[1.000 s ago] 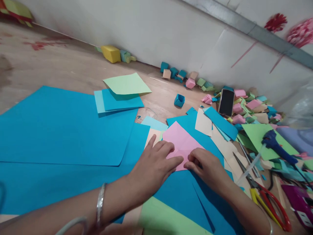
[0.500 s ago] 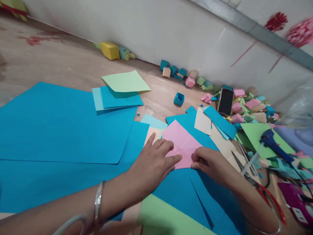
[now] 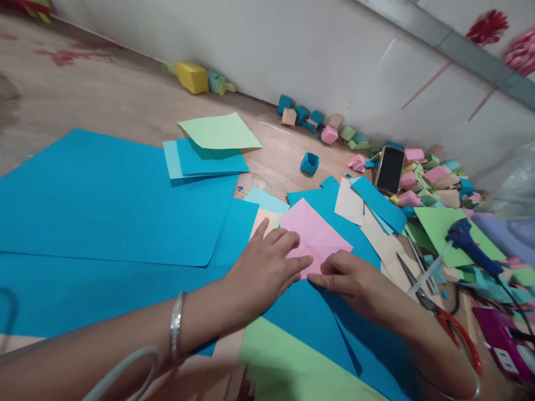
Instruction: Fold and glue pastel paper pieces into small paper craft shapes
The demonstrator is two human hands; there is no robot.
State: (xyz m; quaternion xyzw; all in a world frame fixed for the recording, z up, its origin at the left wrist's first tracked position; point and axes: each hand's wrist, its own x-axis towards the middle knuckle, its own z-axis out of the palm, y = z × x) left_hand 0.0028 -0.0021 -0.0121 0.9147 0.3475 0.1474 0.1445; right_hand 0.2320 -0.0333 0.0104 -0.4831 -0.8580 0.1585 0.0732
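A pink sheet of paper [image 3: 311,225], with a crease and a folded lower edge, lies on large blue sheets [image 3: 104,206]. My left hand [image 3: 271,259] rests on its left part, fingers spread, index fingertip pressing near the lower middle. My right hand [image 3: 345,273] is closed at the lower edge, fingers curled and thumb stretched along the fold. The fingertips of both hands are close together, and they cover part of the pink paper's lower half.
To the right lie red-handled scissors [image 3: 460,334], a blue glue gun [image 3: 472,245] and a phone [image 3: 390,169]. Small folded paper boxes [image 3: 329,134] line the wall, near an open blue box [image 3: 310,163]. A green sheet [image 3: 221,132] lies on smaller blue ones.
My right hand has slid left along the pink paper's lower edge, from its right corner toward the left fingertips. My left hand stays nearly in place. The view has shifted slightly.
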